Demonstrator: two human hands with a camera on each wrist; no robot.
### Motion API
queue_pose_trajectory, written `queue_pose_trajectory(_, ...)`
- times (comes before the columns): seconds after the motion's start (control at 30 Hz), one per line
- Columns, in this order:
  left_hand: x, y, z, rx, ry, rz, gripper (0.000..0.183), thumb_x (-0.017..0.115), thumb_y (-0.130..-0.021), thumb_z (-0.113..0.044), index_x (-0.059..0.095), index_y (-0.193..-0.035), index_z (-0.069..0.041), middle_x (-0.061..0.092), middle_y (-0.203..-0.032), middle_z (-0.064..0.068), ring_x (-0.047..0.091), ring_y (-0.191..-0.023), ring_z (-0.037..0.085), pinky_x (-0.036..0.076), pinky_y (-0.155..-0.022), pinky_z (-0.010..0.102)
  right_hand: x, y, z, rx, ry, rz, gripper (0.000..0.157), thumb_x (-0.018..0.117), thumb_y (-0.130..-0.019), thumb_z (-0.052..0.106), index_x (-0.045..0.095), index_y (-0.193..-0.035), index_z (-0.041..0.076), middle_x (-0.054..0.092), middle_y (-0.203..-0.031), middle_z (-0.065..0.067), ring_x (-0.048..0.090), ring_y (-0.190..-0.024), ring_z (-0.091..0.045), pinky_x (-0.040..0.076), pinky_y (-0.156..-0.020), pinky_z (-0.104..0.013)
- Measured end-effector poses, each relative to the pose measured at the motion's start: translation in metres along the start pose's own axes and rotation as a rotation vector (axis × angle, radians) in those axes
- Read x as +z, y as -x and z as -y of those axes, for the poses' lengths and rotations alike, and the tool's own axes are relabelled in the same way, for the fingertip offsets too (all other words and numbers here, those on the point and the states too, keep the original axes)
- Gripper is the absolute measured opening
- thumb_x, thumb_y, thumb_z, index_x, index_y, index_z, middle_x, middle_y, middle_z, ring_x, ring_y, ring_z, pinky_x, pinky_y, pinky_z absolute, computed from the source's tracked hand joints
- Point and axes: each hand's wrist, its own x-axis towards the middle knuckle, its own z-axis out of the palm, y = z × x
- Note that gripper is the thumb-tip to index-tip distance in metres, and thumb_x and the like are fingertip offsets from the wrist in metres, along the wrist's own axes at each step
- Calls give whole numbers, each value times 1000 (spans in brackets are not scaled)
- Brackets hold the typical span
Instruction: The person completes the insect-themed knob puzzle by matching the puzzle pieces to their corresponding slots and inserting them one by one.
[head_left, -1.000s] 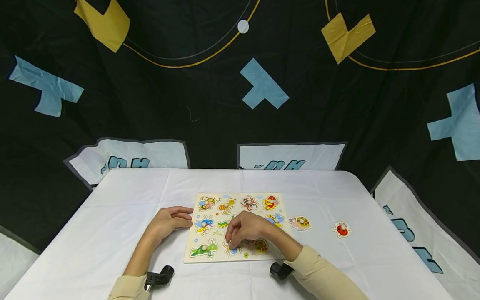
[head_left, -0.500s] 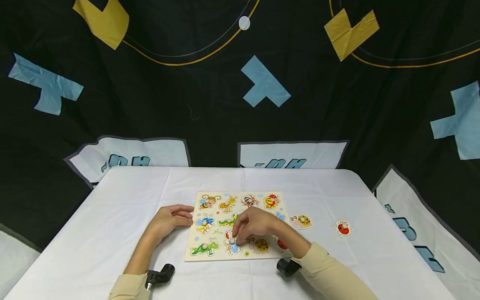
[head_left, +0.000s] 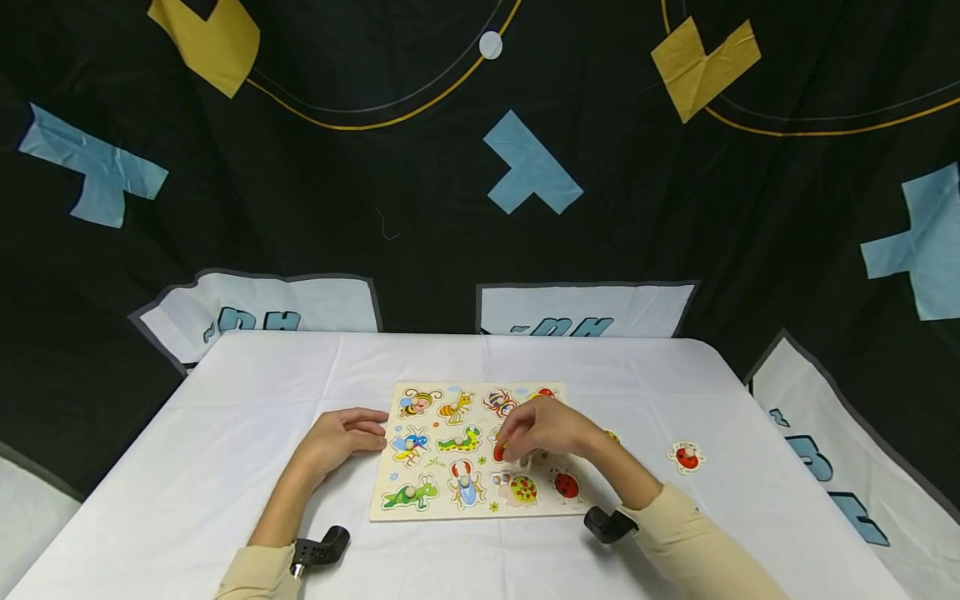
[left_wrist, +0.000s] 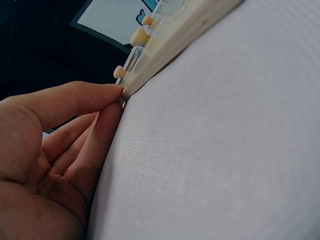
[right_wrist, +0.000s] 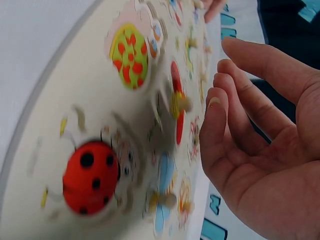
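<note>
A wooden peg puzzle board point(head_left: 480, 508) with insect pictures lies on the white table. My left hand point(head_left: 341, 446) rests on the table at the board's left edge, its fingertips point(left_wrist: 112, 92) touching that edge. Over the middle of the board hovers my right hand point(head_left: 551, 429); in the right wrist view its fingers are loosely bent, with nothing between them. Beside those fingertips stands the knob of a red and yellow butterfly piece point(right_wrist: 178, 105). The snail recess point(head_left: 517, 489) and the ladybug recess point(head_left: 565, 485) show printed pictures without knobs.
A loose ladybug piece point(head_left: 686, 457) lies on the table point(head_left: 637, 550) right of the board. Between it and the board, a loose snail piece point(head_left: 613, 436) is mostly hidden by my right arm. A black curtain point(head_left: 435, 217) hangs behind the table.
My right hand has let go of the beetle piece, which now sits in the board's bottom row, and has moved right and away from me. The left hand stays put.
</note>
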Motion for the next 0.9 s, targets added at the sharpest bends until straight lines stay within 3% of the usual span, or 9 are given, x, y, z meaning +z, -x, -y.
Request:
queue_pose_trajectory(0.2,-1,0,0,-7,2,-1,51,84,-78,-11,69,-126,-2,76,-97,6,69,-88,8,50,-78,19,-13,8,-9,21,-32,-67,21,84,-77,12,76,-94,4,68,-74,0,64,-71,-21,51,-66,-35)
queue_pose_trajectory(0.5,0,-2,2,-10,-26,-9,49,83,-79,-11,70,-125,-4,77,-97,4,70,-89,9,49,-80,20,-33,24,-30,37,-2,-147,24,85,-77,14,76,-98,4,68,-75,0,57,-70,-16,45,-63,-31)
queue_pose_trajectory(0.63,0,-1,1,-12,-23,-12,48,83,-79,-11,70,-125,-4,77,-97,4,70,-89,9,49,-80,19,-44,32,-38,96,-37,-191,27,84,-78,15,75,-101,4,65,-72,0,53,-63,-17,42,-55,-31)
queue_pose_trajectory(0.9,-1,0,-1,6,-12,-2,51,84,-78,-12,69,-126,-2,77,-99,8,68,-89,8,49,-78,19,-62,47,-53,175,-89,-261,34,83,-77,15,73,-107,1,66,-76,-6,62,-72,-24,49,-68,-37)
